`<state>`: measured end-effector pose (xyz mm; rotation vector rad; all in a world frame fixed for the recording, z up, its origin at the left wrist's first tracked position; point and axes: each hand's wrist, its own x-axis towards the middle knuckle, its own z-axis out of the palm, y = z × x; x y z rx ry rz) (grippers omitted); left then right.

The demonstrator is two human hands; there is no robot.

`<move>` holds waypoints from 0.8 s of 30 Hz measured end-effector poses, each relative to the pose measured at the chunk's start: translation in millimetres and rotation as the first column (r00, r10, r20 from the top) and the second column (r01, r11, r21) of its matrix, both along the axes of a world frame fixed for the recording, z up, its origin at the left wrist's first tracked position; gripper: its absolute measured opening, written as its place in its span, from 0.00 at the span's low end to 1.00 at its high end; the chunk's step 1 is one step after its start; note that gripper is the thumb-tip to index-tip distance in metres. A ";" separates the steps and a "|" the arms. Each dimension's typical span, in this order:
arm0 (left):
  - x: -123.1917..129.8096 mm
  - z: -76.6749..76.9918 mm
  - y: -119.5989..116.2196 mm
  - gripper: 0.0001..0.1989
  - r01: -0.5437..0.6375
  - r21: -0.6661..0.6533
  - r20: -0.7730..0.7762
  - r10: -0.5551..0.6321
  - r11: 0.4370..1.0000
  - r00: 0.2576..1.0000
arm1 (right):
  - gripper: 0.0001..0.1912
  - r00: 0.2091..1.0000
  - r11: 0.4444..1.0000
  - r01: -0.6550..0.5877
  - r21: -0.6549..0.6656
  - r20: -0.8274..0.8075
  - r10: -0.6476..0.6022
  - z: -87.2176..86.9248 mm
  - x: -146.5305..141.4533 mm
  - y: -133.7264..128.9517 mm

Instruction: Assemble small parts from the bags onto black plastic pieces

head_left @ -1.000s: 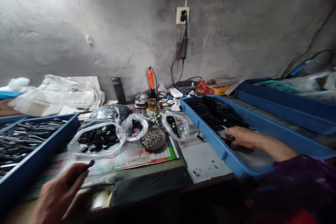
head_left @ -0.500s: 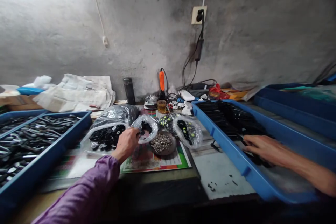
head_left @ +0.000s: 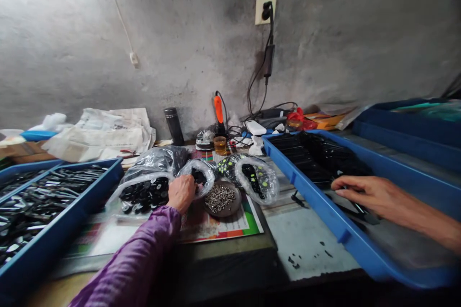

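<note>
My left hand [head_left: 182, 194] rests at the mouth of a small clear plastic bag [head_left: 205, 184] holding black parts, and its fingers hide whatever they may hold. A larger clear bag of black parts [head_left: 144, 195] lies just left of it. Beside them are a dark round dish of small screws [head_left: 220, 200] and a bag of black and green-spotted pieces [head_left: 256, 181]. My right hand [head_left: 370, 193] lies with its fingers extended on black elongated parts in a blue plastic tray [head_left: 312, 204].
A second blue tray [head_left: 86, 196] of dark and metal parts stands at the left. More blue trays [head_left: 403, 136] lie at the right. Along the concrete wall are an orange-handled tool [head_left: 218, 110], a black flask [head_left: 175, 127], a small glass [head_left: 220, 145] and crumpled paper [head_left: 101, 136].
My left hand has moved from the near left, where it held a small black piece, to the bag mouth. My right hand has shifted slightly right within the tray.
</note>
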<state>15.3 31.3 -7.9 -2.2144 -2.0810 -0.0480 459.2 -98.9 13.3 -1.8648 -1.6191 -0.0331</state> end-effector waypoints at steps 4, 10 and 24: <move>1.8 -2.9 5.5 0.13 -0.037 -0.003 0.015 0.037 0.999 0.999 | 0.29 0.931 0.900 -0.209 -0.383 -0.360 0.063 4.1 1.7 -7.1; -1.7 -4.2 12.3 0.16 -0.061 -0.017 0.065 0.062 0.998 0.996 | 0.22 0.811 0.916 -0.243 -0.321 -0.586 0.010 13.9 -5.0 -11.2; -15.1 -0.5 18.0 0.14 0.042 -0.098 0.184 -0.023 0.994 0.983 | 0.17 0.938 0.998 0.059 -0.035 -0.340 -0.067 8.3 -19.0 -41.0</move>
